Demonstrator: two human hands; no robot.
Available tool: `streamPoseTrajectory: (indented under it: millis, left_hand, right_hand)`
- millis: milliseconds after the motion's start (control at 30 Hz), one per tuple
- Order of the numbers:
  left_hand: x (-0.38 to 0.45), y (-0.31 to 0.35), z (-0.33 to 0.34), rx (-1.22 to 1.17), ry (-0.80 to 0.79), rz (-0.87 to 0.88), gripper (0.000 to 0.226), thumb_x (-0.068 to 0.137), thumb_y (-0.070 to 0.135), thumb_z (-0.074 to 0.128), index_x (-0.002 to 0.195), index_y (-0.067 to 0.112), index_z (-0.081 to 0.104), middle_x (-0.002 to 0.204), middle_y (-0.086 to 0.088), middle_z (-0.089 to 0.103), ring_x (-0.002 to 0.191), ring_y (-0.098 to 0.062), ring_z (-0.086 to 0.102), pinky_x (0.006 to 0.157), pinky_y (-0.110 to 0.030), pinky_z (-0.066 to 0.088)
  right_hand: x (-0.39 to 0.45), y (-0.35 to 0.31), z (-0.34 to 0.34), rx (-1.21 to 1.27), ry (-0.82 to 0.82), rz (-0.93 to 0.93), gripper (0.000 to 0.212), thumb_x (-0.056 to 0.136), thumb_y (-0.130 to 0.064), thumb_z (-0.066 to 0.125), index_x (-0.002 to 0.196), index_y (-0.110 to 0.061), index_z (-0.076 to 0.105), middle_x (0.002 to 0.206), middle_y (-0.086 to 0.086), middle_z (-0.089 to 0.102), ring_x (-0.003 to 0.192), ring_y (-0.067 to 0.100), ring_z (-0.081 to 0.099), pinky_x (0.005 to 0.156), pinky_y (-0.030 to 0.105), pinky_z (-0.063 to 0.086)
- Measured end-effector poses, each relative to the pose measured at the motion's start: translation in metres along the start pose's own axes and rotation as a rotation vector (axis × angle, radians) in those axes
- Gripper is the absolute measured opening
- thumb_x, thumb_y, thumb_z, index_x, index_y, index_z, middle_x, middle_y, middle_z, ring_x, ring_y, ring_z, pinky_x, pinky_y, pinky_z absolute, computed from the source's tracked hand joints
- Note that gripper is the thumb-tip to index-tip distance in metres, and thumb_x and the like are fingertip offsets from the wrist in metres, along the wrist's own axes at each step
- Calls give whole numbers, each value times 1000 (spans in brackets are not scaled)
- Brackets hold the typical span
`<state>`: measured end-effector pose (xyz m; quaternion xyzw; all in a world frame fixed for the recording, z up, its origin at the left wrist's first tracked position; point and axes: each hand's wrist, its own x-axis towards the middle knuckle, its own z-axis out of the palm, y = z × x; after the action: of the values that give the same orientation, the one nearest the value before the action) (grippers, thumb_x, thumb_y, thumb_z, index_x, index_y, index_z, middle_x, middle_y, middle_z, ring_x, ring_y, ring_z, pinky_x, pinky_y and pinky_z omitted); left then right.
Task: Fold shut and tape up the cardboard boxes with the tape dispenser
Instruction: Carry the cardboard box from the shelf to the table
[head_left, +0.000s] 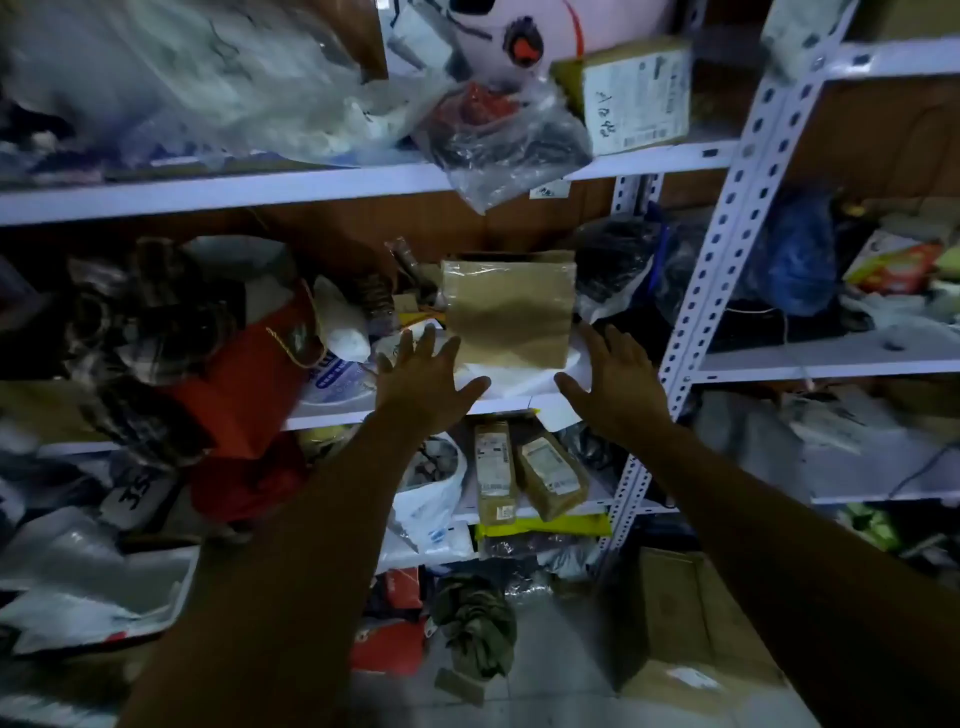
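A small brown cardboard box (510, 307), shut and shiny with clear tape along its top, stands on a white pad on the middle shelf (332, 415). My left hand (423, 382) is spread flat just below and left of the box, fingers straight, holding nothing. At the box's lower right my right hand (613, 384) is spread the same way, empty as well. Neither hand touches the box. No tape dispenser is in view.
White metal shelving (727, 228) is crammed with plastic bags, a red bag (244, 395) and a labelled carton (631, 96) on the upper shelf. Two brown parcels (524, 478) stand on the lower shelf. A flat cardboard box (691, 634) lies on the floor at the right.
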<state>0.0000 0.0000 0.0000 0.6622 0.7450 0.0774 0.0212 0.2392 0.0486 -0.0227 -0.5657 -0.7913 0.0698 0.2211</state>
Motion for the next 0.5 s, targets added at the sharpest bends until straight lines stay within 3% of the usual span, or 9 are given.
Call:
streamPoseTrajectory:
  millis: [67, 167, 267, 333, 400, 433, 500]
  left_hand:
    - [22, -1, 10, -76, 3, -60, 81, 89, 74, 37, 155, 30, 24, 165, -1, 11, 151, -30, 9, 119, -56, 18]
    - [54, -8, 30, -316, 122, -161, 92, 77, 83, 40, 149, 26, 36, 154, -7, 40, 139, -32, 38, 110, -51, 38]
    - [82, -9, 43, -663, 211, -233, 72, 82, 59, 68, 138, 18, 50, 134, -6, 60, 120, -24, 56, 98, -31, 44]
    - [100, -10, 51, -881, 254, -281, 73, 75, 61, 75, 131, 18, 56, 123, -3, 65, 114, -21, 61, 95, -32, 50]
    - [116, -12, 62, -1067, 267, -314, 70, 78, 42, 80, 136, 13, 53, 119, -3, 66, 118, -24, 61, 97, -30, 51]
    - [126, -15, 71, -1132, 271, -297, 69, 81, 30, 80, 140, 10, 50, 121, -3, 66, 120, -23, 60, 99, -28, 50]
    - [138, -16, 77, -1160, 269, -264, 72, 79, 32, 81, 142, 16, 48, 128, -1, 65, 121, -17, 60, 98, -30, 52]
  right_hand:
    - [17, 7, 10, 73, 30, 22, 79, 93, -51, 58, 156, -21, 20, 160, 15, 24, 148, 34, 19, 116, 48, 24]
    - [44, 16, 32, 228, 26, 71, 82, 93, -45, 62, 157, -16, 19, 161, 14, 23, 148, 32, 19, 114, 44, 26]
    - [76, 25, 53, 425, 71, 81, 89, 89, -42, 69, 156, -12, 19, 159, 14, 26, 146, 32, 24, 114, 47, 31]
    - [94, 29, 66, 601, 99, 112, 93, 85, -40, 74, 155, -13, 21, 157, 10, 31, 144, 25, 30, 115, 44, 32]
    - [109, 30, 78, 775, 88, 144, 95, 80, -50, 76, 154, -20, 24, 155, 2, 36, 139, 14, 36, 114, 42, 36]
    - [116, 31, 85, 849, 91, 141, 99, 77, -56, 77, 154, -23, 25, 154, 0, 39, 139, 13, 39, 112, 44, 40]
    - [127, 34, 102, 950, 89, 127, 105, 74, -59, 77, 155, -22, 21, 152, 3, 43, 136, 17, 45, 107, 47, 45]
